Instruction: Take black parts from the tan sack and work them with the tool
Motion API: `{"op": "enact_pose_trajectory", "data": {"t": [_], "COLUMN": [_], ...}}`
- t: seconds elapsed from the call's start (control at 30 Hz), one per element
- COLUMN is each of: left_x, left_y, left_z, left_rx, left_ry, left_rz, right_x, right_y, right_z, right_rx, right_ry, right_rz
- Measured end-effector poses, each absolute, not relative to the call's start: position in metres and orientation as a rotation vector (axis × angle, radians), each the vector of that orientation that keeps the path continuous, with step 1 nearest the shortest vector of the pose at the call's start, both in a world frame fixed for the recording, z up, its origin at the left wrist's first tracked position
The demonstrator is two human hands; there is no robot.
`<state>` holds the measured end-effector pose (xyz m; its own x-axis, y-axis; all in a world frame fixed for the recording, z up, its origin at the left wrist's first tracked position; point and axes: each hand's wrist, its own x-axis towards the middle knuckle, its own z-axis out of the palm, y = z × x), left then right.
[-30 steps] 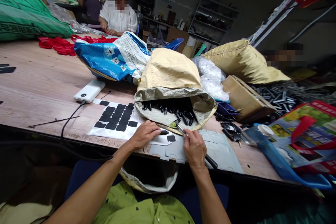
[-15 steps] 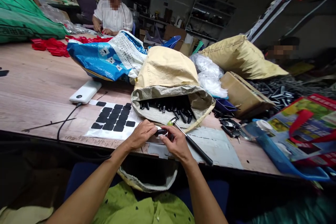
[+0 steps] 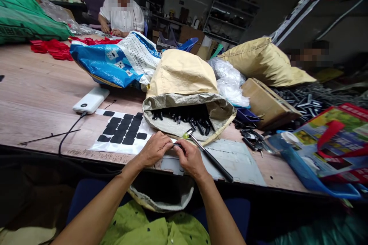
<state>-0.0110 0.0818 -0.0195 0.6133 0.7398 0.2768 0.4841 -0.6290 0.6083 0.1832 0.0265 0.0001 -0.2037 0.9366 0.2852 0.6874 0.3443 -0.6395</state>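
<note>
My left hand (image 3: 155, 148) and my right hand (image 3: 189, 157) meet at the table's front edge, fingertips pinched on a small black part (image 3: 174, 146). Fingers cover most of it, so its exact kind cannot be made out. Just beyond my right hand lies a hammer (image 3: 216, 163) with a black handle and a yellowish-green face on its head. Behind both hands a beige woven sack (image 3: 184, 71) lies with its mouth towards me, several black pieces (image 3: 198, 124) inside. Left of my hands is a white sheet (image 3: 99, 144) bearing black rounded-square stickers (image 3: 122, 130).
A white power bank (image 3: 91, 100) with a cable sits at the left. Behind stands a blue-and-white bag (image 3: 112, 63). A second sack (image 3: 161, 199) hangs open below the table edge. At right are a blue tray (image 3: 301, 170) and a colourful bag (image 3: 339, 141). Co-workers sit beyond.
My right fingers have closed in towards my left hand, and the black part, plainer before, is now mostly covered. The hammer and sack stay in place.
</note>
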Motion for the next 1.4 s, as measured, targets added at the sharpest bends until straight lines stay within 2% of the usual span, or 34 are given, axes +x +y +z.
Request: {"op": "enact_pose_trajectory", "data": {"t": [0.33,0.57,0.8,0.97,1.1,1.27,1.4], "left_x": [-0.01,-0.011,-0.015,-0.016,-0.009,-0.001,-0.011], "left_y": [0.08,0.082,0.039,-0.01,-0.022,-0.026,-0.027], "left_z": [-0.019,-0.02,0.004,-0.009,-0.021,-0.022,-0.041], "left_rx": [2.384,2.311,2.133,2.318,2.506,2.479,2.42], "left_ry": [0.97,0.942,0.882,0.68,0.881,0.993,1.193], "left_rz": [0.692,0.756,0.917,0.587,0.36,0.134,-0.097], "right_x": [0.174,0.177,0.188,0.19,0.19,0.19,0.19], "right_y": [0.026,0.022,0.018,0.023,0.024,0.021,0.021], "right_z": [-0.01,-0.002,-0.012,-0.019,-0.019,-0.018,-0.017], "right_rx": [-1.357,-1.362,-1.169,-1.117,-1.097,-1.147,-1.199], "right_ry": [-1.903,-1.72,-1.177,-1.015,-1.011,-1.041,-1.084], "right_rz": [0.328,0.59,0.855,0.949,0.96,0.914,0.864]}}
